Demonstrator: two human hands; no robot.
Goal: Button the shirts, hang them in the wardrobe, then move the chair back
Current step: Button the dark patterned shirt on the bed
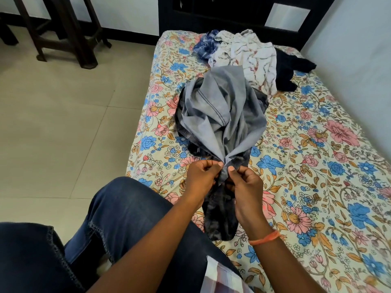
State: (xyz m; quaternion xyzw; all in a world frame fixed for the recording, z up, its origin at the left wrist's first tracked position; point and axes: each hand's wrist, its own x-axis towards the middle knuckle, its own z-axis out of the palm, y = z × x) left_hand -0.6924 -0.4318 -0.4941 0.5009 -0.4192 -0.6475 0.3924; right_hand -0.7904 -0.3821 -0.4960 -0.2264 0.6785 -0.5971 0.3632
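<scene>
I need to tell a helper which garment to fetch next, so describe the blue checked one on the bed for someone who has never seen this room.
Start at the floral bedsheet and look to its far end by the dark headboard. A heap of clothes lies there; the blue checked shirt is crumpled at its left edge. Its neighbours are a white patterned cloth and a black garment.

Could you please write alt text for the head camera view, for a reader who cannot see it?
Both hands, left hand and right hand, pinch the near edge of a grey shirt lying on a floral bedsheet. More crumpled shirts are piled at the bed's far end.
</scene>
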